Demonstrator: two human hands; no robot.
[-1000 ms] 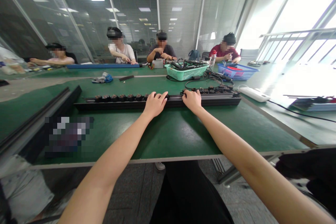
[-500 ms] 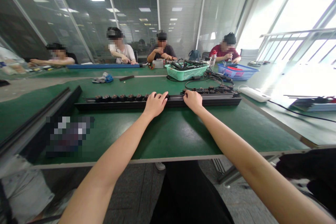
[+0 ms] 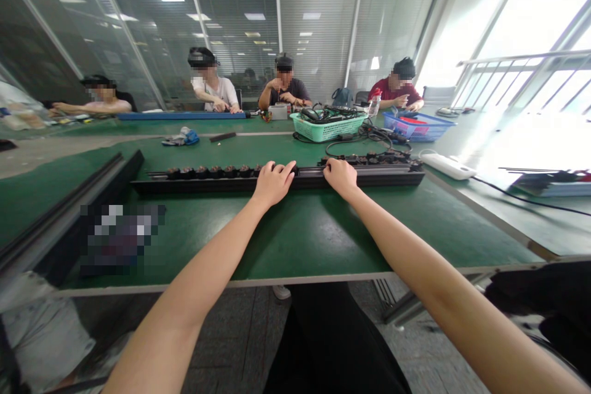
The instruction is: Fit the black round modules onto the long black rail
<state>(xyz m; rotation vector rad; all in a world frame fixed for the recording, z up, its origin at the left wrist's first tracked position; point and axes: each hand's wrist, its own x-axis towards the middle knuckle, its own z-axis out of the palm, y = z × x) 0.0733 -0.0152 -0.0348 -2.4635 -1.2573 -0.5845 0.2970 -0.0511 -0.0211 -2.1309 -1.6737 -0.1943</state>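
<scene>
A long black rail (image 3: 221, 184) lies crosswise on the green table, with a row of small black round fittings (image 3: 216, 172) along its left half. My left hand (image 3: 273, 184) rests over the end of this row, fingers curled down around a black fitting at the rail's middle. Further right, my right hand (image 3: 340, 177) is closed at the rail's top edge, its fingertips pressed together. What it pinches is hidden behind the fingers. Between the two hands a bare grey stretch of the rail shows. More dark fittings (image 3: 372, 159) sit behind and right of my right hand.
Behind the rail stand a green basket (image 3: 330, 129) of cables and a blue basket (image 3: 427, 129). A white power strip (image 3: 449, 166) lies right. Another long black rail (image 3: 99, 197) runs along the left, beside a dark packet (image 3: 122, 243). Several people sit across the table.
My right hand has shifted very slightly to the right along the rail. My left hand stays in place. Across the table, a person in dark clothing has raised a hand slightly.
</scene>
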